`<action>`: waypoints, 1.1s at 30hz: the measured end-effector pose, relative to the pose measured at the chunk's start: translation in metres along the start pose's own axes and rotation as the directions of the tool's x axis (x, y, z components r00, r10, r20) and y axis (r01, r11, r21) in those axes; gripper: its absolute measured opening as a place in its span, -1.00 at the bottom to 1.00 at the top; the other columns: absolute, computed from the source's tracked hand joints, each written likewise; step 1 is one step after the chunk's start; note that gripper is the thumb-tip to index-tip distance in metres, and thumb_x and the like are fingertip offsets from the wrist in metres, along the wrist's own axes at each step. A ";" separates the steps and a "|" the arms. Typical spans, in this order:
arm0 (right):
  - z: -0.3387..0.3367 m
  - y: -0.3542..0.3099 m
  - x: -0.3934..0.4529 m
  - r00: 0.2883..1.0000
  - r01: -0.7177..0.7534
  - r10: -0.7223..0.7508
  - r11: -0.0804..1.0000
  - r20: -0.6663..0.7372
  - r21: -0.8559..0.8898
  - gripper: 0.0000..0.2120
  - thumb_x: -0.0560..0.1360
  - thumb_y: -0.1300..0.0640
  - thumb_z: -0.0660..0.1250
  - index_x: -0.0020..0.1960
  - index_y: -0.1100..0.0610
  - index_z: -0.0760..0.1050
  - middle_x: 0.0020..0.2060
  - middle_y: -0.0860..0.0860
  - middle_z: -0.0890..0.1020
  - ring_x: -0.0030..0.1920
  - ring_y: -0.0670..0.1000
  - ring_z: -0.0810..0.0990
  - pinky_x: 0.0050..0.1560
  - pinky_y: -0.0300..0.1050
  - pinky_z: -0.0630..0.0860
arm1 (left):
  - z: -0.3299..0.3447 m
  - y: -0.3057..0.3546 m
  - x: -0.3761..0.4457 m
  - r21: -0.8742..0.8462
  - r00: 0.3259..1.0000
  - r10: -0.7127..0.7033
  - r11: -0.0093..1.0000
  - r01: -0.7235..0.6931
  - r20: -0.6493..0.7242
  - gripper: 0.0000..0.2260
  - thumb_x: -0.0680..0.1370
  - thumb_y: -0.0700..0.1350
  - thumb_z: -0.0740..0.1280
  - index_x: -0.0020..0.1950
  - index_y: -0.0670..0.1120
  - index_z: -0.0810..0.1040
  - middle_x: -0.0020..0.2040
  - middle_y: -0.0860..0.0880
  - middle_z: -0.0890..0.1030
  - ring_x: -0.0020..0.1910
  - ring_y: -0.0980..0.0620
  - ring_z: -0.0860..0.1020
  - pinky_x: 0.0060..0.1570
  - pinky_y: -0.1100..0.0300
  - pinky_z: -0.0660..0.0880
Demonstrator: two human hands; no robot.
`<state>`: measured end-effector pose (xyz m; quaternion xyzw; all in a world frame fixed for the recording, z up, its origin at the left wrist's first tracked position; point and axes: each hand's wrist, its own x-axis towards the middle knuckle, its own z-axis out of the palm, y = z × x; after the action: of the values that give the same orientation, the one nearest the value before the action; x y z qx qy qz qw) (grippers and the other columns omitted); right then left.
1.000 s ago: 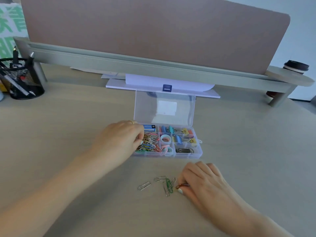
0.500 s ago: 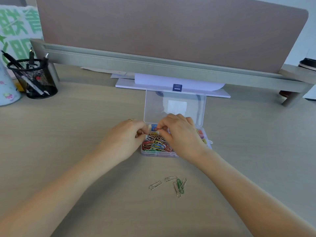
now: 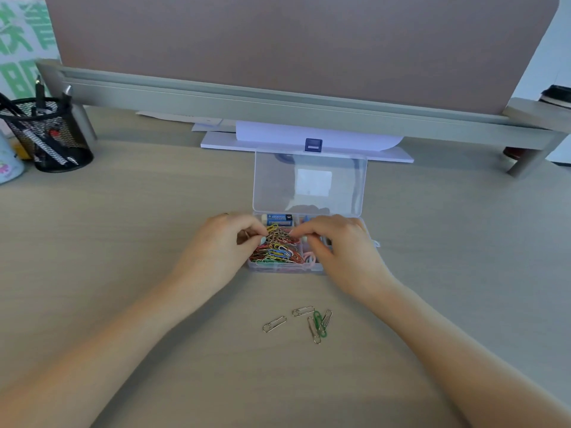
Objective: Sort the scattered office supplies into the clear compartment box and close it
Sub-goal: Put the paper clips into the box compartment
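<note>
Compartment box (image 3: 309, 270) open, paper clips (image 3: 276, 250) heaped front-left, eraser (image 3: 278, 219) behind

Large green characters, cut off and unreadable, stand on the poster (image 3: 21, 41) at far left; the blue eraser sleeve (image 3: 279, 219) carries print too small to read.

Both hands (image 3: 222, 242) (image 3: 336, 242) over open box (image 3: 309, 183); 5 clips (image 3: 309, 324) on desk (image 3: 123, 242).

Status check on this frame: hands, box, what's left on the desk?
Both hands over the clip pile in the box, grip unclear. Lid open. Five clips loose on the desk. Nothing in the way.
</note>
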<state>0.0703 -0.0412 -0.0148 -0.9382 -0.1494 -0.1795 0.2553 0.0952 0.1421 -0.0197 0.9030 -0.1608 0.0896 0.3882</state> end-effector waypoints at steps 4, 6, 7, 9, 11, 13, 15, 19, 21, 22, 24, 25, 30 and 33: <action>-0.013 0.002 -0.018 0.999 0.047 -0.045 0.994 -0.025 0.094 -0.76 0.46 0.22 0.18 -0.10 -0.02 0.59 -0.20 -0.15 0.64 -0.14 -0.07 0.58 -0.03 0.10 0.49 | 0.004 -0.003 -0.003 0.158 0.976 0.200 0.970 -0.186 -0.081 -0.87 0.46 -0.22 0.33 -0.04 -0.08 0.62 -0.13 0.02 0.56 -0.07 -0.02 0.47 -0.02 0.18 0.38; -0.018 0.004 -0.034 0.990 0.109 -0.116 0.990 0.083 0.087 -0.79 0.46 0.17 0.20 -0.07 -0.02 0.58 -0.14 -0.13 0.63 -0.08 -0.08 0.56 0.03 0.00 0.48 | 0.006 -0.004 -0.004 0.223 0.974 0.222 0.952 -0.208 -0.037 -0.80 0.48 -0.10 0.24 0.01 -0.05 0.62 -0.02 0.00 0.61 0.00 -0.06 0.46 0.04 0.11 0.31; -0.019 0.005 -0.042 0.978 0.136 -0.146 0.988 0.146 0.074 -0.82 0.47 0.14 0.22 -0.04 -0.03 0.57 -0.10 -0.12 0.62 -0.06 -0.08 0.54 0.05 -0.06 0.46 | 0.008 -0.004 -0.005 0.241 0.975 0.223 0.946 -0.217 0.003 -0.74 0.48 -0.04 0.17 0.02 -0.04 0.62 0.02 0.02 0.62 0.02 -0.06 0.45 0.05 0.13 0.28; -0.022 0.009 -0.056 0.955 0.163 -0.172 0.985 0.243 0.058 -0.83 0.46 0.07 0.27 0.02 -0.05 0.55 -0.06 -0.15 0.58 -0.04 -0.10 0.50 0.07 -0.16 0.43 | 0.009 -0.004 -0.007 0.250 0.971 0.231 0.938 -0.239 0.062 -0.62 0.46 0.04 0.06 0.03 -0.02 0.62 0.04 0.04 0.64 0.03 -0.04 0.46 0.05 0.16 0.25; -0.024 0.014 -0.066 0.944 0.159 -0.168 0.986 0.283 0.054 -0.79 0.45 -0.02 0.27 0.07 -0.07 0.53 -0.04 -0.17 0.56 -0.01 -0.13 0.49 0.10 -0.22 0.40 | 0.008 -0.002 -0.009 0.232 0.969 0.239 0.941 -0.247 0.062 -0.61 0.46 0.04 0.03 0.05 -0.02 0.60 0.07 0.05 0.64 0.05 0.03 0.44 0.06 0.21 0.22; -0.027 0.017 -0.072 0.940 0.125 -0.138 0.990 0.313 0.062 -0.73 0.43 -0.10 0.25 0.11 -0.10 0.51 -0.01 -0.20 0.53 0.04 -0.21 0.44 0.14 -0.30 0.33 | 0.003 0.007 -0.015 0.203 0.967 0.254 0.946 -0.253 0.025 -0.65 0.47 0.02 0.06 0.05 0.00 0.59 0.07 0.06 0.62 0.04 0.10 0.42 0.06 0.25 0.20; -0.029 0.018 -0.075 0.930 0.082 -0.100 0.994 0.352 0.066 -0.66 0.41 -0.18 0.23 0.15 -0.15 0.48 0.01 -0.27 0.47 0.07 -0.30 0.37 0.19 -0.38 0.25 | -0.001 0.019 -0.028 0.188 0.958 0.284 0.939 -0.287 0.042 -0.72 0.47 0.02 0.12 -0.01 0.02 0.59 0.00 0.09 0.58 -0.03 0.14 0.40 0.01 0.23 0.26; -0.026 0.016 -0.071 0.917 0.015 -0.049 0.996 0.396 0.088 -0.61 0.38 -0.20 0.27 0.19 -0.19 0.45 -0.03 -0.39 0.39 0.09 -0.33 0.34 0.18 -0.46 0.17 | 0.000 0.042 -0.062 0.296 0.940 0.132 0.927 -0.230 0.316 -0.77 0.51 0.04 0.23 0.14 0.05 0.46 0.11 0.13 0.38 0.04 0.14 0.39 -0.08 0.26 0.30; -0.025 0.014 -0.067 0.913 -0.057 -0.009 0.987 0.408 0.148 -0.64 0.38 -0.10 0.37 0.17 -0.16 0.49 -0.04 -0.35 0.44 0.07 -0.29 0.40 0.16 -0.38 0.27 | 0.000 0.045 -0.067 0.441 0.918 0.014 0.874 -0.203 0.395 -0.73 0.51 0.07 0.22 0.16 0.00 0.40 0.16 0.09 0.33 0.10 0.09 0.38 -0.10 0.24 0.28; -0.026 0.012 -0.066 0.913 -0.097 0.014 0.978 0.408 0.184 -0.67 0.38 -0.03 0.41 0.14 -0.12 0.52 -0.04 -0.30 0.48 0.04 -0.24 0.44 0.13 -0.36 0.33 | -0.001 0.047 -0.067 0.476 0.914 -0.023 0.859 -0.190 0.406 -0.76 0.52 0.06 0.22 0.13 -0.02 0.40 0.15 0.07 0.35 0.09 0.07 0.39 -0.14 0.23 0.25; -0.027 0.009 -0.066 0.916 -0.171 0.062 0.954 0.396 0.247 -0.71 0.36 0.08 0.46 0.07 -0.06 0.57 -0.08 -0.20 0.54 -0.02 -0.19 0.48 0.04 -0.39 0.41 | -0.003 0.047 -0.063 0.473 0.905 -0.078 0.869 -0.143 0.417 -0.85 0.51 0.01 0.25 0.01 -0.02 0.41 0.08 0.05 0.40 0.01 0.04 0.43 -0.18 0.21 0.25; -0.028 0.007 -0.067 0.918 -0.199 0.082 0.942 0.388 0.271 -0.73 0.35 0.12 0.47 0.03 -0.04 0.58 -0.11 -0.17 0.56 -0.05 -0.19 0.49 0.00 -0.41 0.42 | -0.003 0.045 -0.062 0.444 0.900 -0.086 0.887 -0.127 0.428 -0.91 0.50 -0.03 0.27 -0.07 -0.02 0.42 0.01 0.05 0.42 -0.07 0.05 0.44 -0.18 0.20 0.28; -0.037 0.007 -0.073 0.904 -0.253 0.122 0.925 0.410 0.282 -0.77 0.37 0.16 0.45 0.00 -0.04 0.60 -0.20 -0.16 0.60 -0.11 -0.20 0.54 -0.05 -0.42 0.46 | -0.001 0.038 -0.058 0.289 0.920 -0.021 0.952 -0.102 0.392 -0.94 0.48 -0.11 0.30 -0.20 0.00 0.47 -0.25 0.12 0.40 -0.28 0.19 0.39 -0.28 0.31 0.32; -0.041 0.008 -0.075 0.893 -0.268 0.127 0.921 0.432 0.283 -0.82 0.39 0.19 0.43 -0.05 -0.04 0.62 -0.24 -0.15 0.60 -0.17 -0.21 0.56 -0.08 -0.38 0.49 | 0.005 0.033 -0.058 0.191 0.943 0.003 0.979 -0.071 0.333 -0.92 0.47 -0.11 0.31 -0.22 0.03 0.49 -0.28 0.13 0.43 -0.28 0.25 0.39 -0.30 0.39 0.32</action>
<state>-0.0038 -0.0835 -0.0160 -0.9079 -0.1299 0.0740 0.3917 0.0290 0.1299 -0.0173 0.9364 -0.2309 -0.0402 0.2611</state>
